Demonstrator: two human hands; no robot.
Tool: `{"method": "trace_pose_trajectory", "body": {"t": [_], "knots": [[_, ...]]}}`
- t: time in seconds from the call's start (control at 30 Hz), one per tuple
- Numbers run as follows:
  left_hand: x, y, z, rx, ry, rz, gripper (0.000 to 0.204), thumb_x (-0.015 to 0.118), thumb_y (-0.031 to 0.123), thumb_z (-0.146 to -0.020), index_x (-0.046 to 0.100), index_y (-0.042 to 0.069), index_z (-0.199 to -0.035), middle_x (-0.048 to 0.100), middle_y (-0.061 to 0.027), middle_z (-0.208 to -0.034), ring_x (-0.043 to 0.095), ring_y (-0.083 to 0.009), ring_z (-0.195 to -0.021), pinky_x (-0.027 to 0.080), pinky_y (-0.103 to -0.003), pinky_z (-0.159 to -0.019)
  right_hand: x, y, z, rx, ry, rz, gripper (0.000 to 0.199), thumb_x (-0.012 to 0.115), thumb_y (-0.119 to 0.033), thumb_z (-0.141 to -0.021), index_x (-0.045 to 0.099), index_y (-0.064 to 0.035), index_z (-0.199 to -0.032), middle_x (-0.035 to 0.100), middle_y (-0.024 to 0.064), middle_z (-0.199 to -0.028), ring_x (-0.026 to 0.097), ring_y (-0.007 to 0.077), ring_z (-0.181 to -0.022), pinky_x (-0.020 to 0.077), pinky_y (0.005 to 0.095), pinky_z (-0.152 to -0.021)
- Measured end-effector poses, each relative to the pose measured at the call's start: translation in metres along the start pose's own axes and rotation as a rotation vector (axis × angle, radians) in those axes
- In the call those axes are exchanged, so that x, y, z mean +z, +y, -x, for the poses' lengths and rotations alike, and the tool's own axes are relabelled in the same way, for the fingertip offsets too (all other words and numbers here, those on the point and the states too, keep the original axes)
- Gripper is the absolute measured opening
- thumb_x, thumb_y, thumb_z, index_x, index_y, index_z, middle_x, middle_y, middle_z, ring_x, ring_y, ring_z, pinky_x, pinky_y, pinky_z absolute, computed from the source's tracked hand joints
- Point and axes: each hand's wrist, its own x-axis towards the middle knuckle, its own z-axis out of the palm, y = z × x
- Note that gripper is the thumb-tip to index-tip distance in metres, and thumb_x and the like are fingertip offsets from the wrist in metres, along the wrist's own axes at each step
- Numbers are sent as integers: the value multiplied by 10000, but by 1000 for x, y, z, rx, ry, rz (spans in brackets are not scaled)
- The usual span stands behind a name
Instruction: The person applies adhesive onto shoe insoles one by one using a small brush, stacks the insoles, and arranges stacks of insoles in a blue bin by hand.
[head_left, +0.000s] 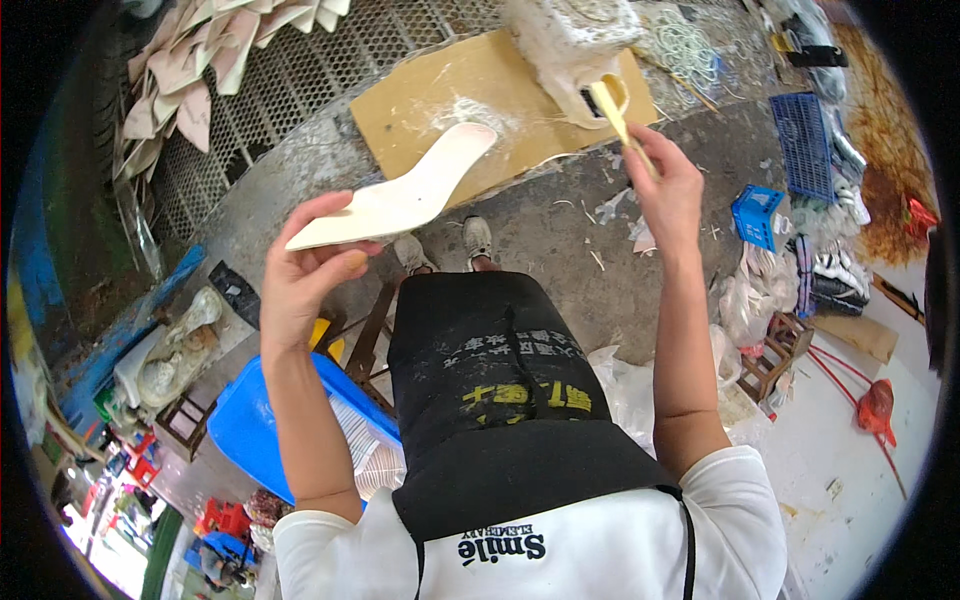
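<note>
A cream-white, curved shoe insole point(420, 188) is pinched at its near end between the thumb and fingers of my left hand point(308, 255). Its other end points away to the right, above a brown board. My right hand point(665, 188) is closed around a pale yellow brush point(611, 112), whose far end is beside the opening of a white, crusted container point(575, 45). Whether the brush touches the container I cannot tell. The brown board point(420, 100), smeared with white residue, lies under the container.
Many similar insoles point(215, 45) lie overlapping on a metal mesh rack point(300, 75) at the far left. A blue bin point(245, 420) stands by my left arm. On the right are a small blue crate point(760, 215), plastic bags point(755, 290) and a wooden stool point(775, 355).
</note>
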Motion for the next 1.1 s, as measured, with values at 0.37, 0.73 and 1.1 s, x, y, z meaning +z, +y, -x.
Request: {"method": "trace_pose_trajectory", "body": {"t": [0.37,0.73,1.1], "knots": [[-17,-19,-22,71,332,110,300,720,188,-931,687,-26,-1139,705,-75,-1046,673,-139,-905,555,-263,-765,-30,20,-7,31,-78,-9,280,708,-179,-885,707,-148,-1163,683,108,-847,665,219,-764,513,348,-706],[-3,2,-28,162,271,-1,282,749,97,-875,700,-27,-1124,723,-77,-964,675,-124,-827,562,-270,-707,29,-92,19,-92,-407,-423,302,718,-97,-870,707,-81,-1172,673,18,-825,546,99,-666,447,271,-619],[-2,11,-16,210,262,-170,244,753,78,-855,734,-6,-1084,731,-46,-916,656,-99,-832,518,-248,-738,28,-140,11,-379,-402,-233,265,737,-109,-844,742,-100,-1110,688,54,-868,618,154,-749,488,267,-709]]}}
